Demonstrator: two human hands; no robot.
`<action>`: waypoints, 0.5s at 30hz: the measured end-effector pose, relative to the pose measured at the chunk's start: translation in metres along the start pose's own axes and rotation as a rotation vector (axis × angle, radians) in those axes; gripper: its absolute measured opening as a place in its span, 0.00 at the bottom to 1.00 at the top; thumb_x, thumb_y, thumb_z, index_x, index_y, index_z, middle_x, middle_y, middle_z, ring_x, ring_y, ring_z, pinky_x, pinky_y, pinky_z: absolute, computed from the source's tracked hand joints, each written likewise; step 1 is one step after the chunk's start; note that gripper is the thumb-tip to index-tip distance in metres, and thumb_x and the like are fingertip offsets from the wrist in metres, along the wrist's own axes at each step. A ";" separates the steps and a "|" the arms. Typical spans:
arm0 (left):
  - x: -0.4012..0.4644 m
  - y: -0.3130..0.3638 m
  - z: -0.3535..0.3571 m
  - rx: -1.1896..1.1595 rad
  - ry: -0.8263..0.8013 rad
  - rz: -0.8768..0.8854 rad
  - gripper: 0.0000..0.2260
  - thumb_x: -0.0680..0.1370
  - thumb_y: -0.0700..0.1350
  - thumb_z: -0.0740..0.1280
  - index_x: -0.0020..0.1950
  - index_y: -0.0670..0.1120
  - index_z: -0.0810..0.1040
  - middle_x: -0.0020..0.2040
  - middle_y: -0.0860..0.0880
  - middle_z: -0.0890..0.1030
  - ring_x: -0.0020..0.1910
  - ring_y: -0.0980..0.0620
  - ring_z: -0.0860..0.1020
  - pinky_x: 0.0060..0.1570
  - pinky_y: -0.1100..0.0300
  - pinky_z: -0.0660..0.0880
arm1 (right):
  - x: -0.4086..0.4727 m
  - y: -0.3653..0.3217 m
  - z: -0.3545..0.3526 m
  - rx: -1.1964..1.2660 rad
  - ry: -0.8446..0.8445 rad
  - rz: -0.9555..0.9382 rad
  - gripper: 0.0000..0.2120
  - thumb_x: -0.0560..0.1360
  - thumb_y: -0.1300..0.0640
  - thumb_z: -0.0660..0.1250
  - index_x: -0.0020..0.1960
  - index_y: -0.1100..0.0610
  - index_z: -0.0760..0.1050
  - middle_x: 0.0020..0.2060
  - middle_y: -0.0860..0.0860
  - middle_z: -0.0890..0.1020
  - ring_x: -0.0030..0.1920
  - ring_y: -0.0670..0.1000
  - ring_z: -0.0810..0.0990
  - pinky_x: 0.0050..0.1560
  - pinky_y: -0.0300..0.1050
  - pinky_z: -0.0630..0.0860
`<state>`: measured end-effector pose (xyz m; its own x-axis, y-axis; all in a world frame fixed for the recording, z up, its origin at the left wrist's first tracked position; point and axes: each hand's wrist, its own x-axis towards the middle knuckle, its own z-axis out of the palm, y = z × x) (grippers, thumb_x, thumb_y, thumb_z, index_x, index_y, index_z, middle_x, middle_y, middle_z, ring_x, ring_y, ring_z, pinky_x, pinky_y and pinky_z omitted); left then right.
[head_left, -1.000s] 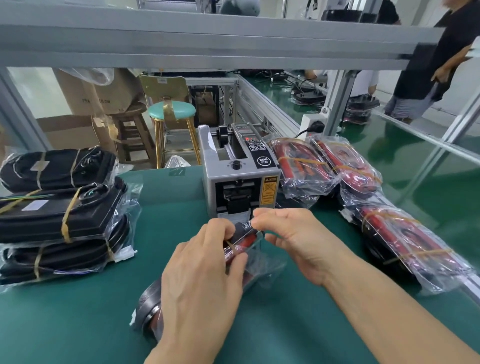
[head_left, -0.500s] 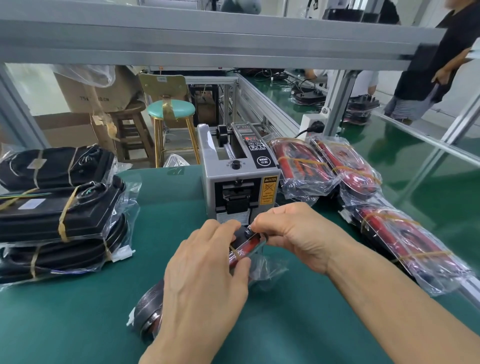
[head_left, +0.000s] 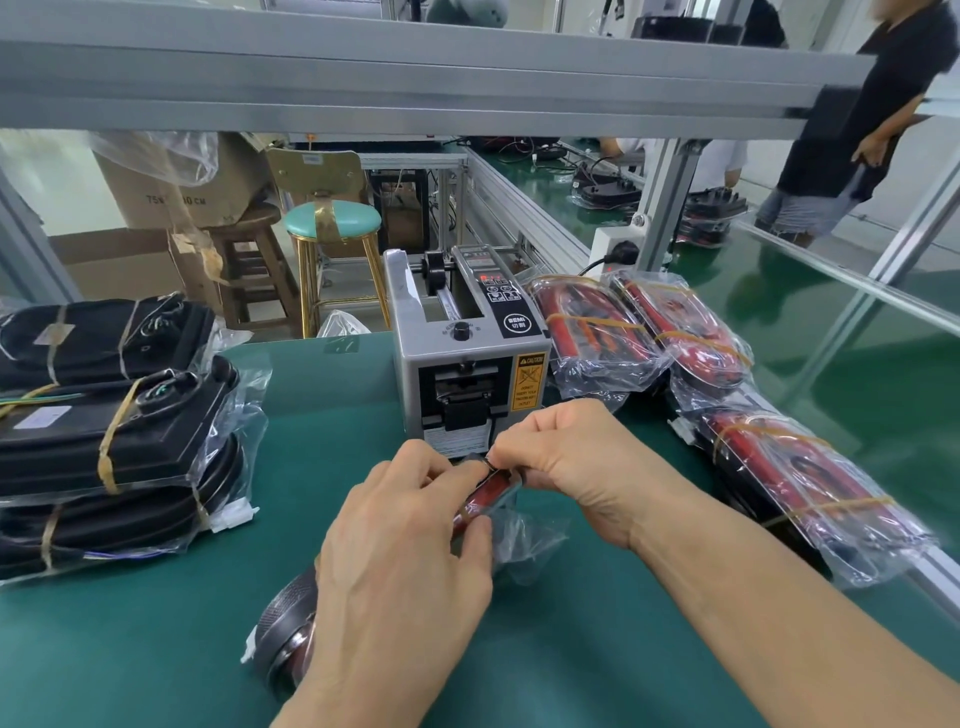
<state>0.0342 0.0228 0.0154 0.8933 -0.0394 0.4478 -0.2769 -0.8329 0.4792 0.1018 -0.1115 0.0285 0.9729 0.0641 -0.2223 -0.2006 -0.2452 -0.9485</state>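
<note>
Clearly we were at the closing step of packing. Our left hand (head_left: 405, 561) wrapped its grip round the red lamp (head_left: 485, 499), which lay in its plastic bag (head_left: 524, 545) on the tabletop (head_left: 156, 649), just in front of the tape machine (head_left: 467, 374), with its round black end toward us. Our right hand (head_left: 571, 457) pinched the bag's gathered mouth at the lamp's far end, thumb and forefinger pressed together on the film. Whether a strip of tape already sat between them, we could not tell.

We judged that the next move called for a piece of tape from the machine's slot, laid across the fold while the left grip pinned the lamp down, so that the slack film would not spring open.

The tabletop was covered in green matting. A stack of black bagged parts (head_left: 104, 426) stood at our left, and more bagged red lamps (head_left: 597, 332) lay at our right, beside the machine. Beyond the tabletop's edge we saw a stool (head_left: 332, 223) with a pale green seat and some cardboard boxes (head_left: 171, 192). A metal frame (head_left: 415, 78) ran overhead, and a person in black (head_left: 857, 104) stood far to the right by another green line.
</note>
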 end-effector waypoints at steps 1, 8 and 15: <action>0.000 0.000 0.000 0.000 0.004 0.002 0.15 0.64 0.40 0.77 0.48 0.53 0.84 0.38 0.54 0.76 0.33 0.49 0.76 0.28 0.52 0.75 | -0.001 -0.001 0.000 -0.004 -0.001 0.001 0.06 0.65 0.67 0.70 0.40 0.71 0.79 0.32 0.57 0.76 0.37 0.50 0.76 0.49 0.48 0.80; 0.000 0.000 -0.002 -0.103 0.006 -0.127 0.26 0.63 0.45 0.77 0.49 0.60 0.63 0.40 0.62 0.77 0.40 0.56 0.79 0.34 0.65 0.67 | -0.002 -0.001 -0.001 0.003 -0.014 0.008 0.05 0.65 0.67 0.71 0.39 0.69 0.80 0.31 0.57 0.76 0.38 0.52 0.76 0.52 0.50 0.80; -0.001 0.000 -0.002 -0.115 0.000 -0.159 0.25 0.64 0.46 0.75 0.44 0.59 0.59 0.38 0.61 0.76 0.36 0.57 0.77 0.35 0.67 0.68 | -0.002 0.000 -0.003 0.102 -0.079 0.048 0.03 0.68 0.65 0.70 0.37 0.65 0.77 0.30 0.54 0.75 0.35 0.48 0.74 0.44 0.42 0.78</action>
<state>0.0325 0.0238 0.0163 0.9289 0.0879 0.3598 -0.1710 -0.7600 0.6270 0.0997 -0.1143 0.0295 0.9506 0.1316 -0.2811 -0.2612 -0.1501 -0.9535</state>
